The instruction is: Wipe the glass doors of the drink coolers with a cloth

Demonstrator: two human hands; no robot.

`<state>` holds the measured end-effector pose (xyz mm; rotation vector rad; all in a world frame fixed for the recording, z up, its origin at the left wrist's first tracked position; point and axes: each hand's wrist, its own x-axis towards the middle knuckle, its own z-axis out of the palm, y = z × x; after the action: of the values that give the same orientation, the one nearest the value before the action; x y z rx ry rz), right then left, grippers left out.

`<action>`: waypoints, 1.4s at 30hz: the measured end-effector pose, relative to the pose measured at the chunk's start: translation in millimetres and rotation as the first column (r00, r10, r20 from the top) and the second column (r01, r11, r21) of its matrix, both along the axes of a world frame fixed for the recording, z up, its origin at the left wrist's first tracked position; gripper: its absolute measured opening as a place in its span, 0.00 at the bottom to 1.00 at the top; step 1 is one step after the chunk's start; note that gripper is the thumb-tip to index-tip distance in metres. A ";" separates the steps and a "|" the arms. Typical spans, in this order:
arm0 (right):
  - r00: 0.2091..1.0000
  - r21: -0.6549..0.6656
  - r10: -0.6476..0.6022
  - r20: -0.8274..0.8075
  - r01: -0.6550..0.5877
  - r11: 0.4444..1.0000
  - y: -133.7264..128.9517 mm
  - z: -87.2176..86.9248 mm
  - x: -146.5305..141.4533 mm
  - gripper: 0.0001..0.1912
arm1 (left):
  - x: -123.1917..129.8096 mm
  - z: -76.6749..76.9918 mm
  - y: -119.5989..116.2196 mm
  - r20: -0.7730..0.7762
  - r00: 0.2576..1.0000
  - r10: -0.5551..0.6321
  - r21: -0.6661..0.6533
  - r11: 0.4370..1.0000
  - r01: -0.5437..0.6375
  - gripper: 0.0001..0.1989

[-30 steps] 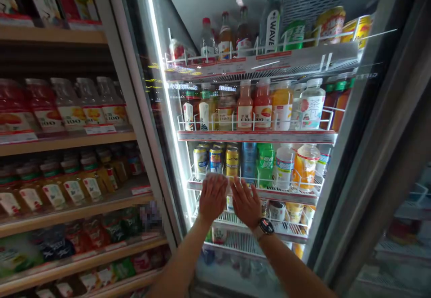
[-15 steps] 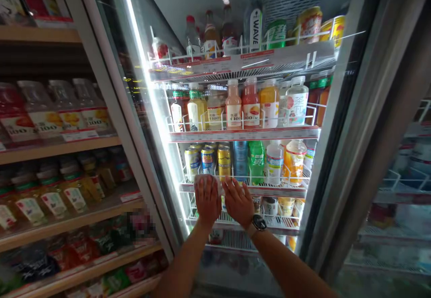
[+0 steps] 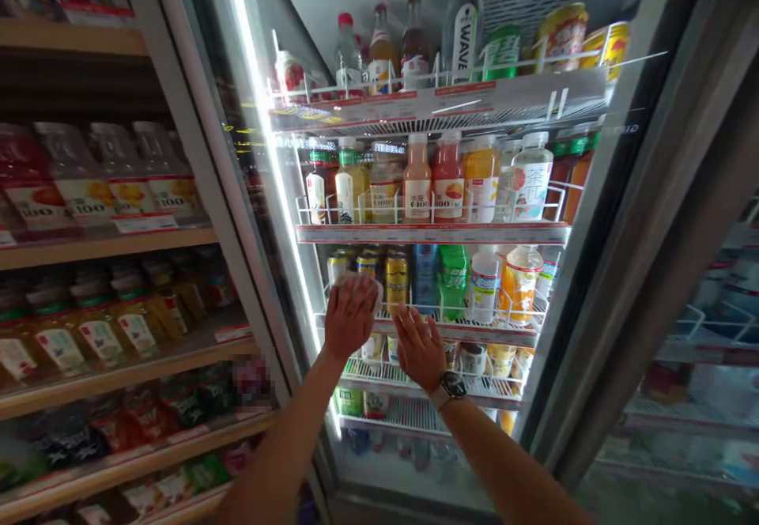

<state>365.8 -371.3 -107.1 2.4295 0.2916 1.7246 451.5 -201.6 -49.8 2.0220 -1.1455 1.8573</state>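
Note:
My left hand (image 3: 349,315) presses a pale cloth (image 3: 373,289) against the glass door of a lit drinks cooler, in front of the cans on the third shelf. To its right, my right hand (image 3: 420,345) lies against the glass with its fingers stretched out and nothing in it. A dark watch (image 3: 454,384) is on the right wrist. Behind the hands a gold can (image 3: 397,278) and a green bottle (image 3: 454,281) stand on the shelf. The cloth is partly hidden under the left fingers.
At the left, wooden shelves (image 3: 112,247) hold bottles and bagged snacks. A metal door frame (image 3: 646,217) runs down the right side, with another glass-fronted cooler beyond it. Bottles and cans fill the upper cooler shelves.
My left hand has moved up and to the left with the cloth. My right hand has stayed in nearly the same place. The view has shifted slightly.

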 end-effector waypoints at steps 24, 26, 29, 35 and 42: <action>0.998 0.033 0.028 0.050 -0.030 0.999 0.5 -3.5 -4.0 0.33 | -31.9 -137.6 -6.9 -0.141 0.985 0.100 -0.066 0.992 -0.110 0.25; 0.999 0.019 0.031 0.042 -0.032 0.999 0.1 -2.5 -5.2 0.32 | -23.1 -89.0 -1.6 -0.141 0.986 0.088 -0.005 0.996 -0.090 0.25; 0.999 0.011 0.037 0.029 -0.038 0.999 -0.4 -2.3 -6.6 0.32 | -11.4 -20.8 -4.1 -0.170 0.982 0.077 -0.032 0.996 -0.084 0.26; 0.999 0.026 0.022 0.027 -0.023 0.999 -0.3 -4.8 -6.3 0.33 | -7.5 -3.6 -17.5 -0.157 0.987 0.011 -0.207 0.977 -0.044 0.27; 0.999 0.044 0.047 0.006 -0.047 0.998 -2.3 -8.1 -4.7 0.35 | -12.3 -115.9 -5.4 -0.201 0.973 0.111 -0.139 0.980 -0.141 0.25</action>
<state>361.0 -373.6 -115.2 2.4679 0.3162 1.7746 439.2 -207.1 -165.8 2.1739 -0.8165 1.6985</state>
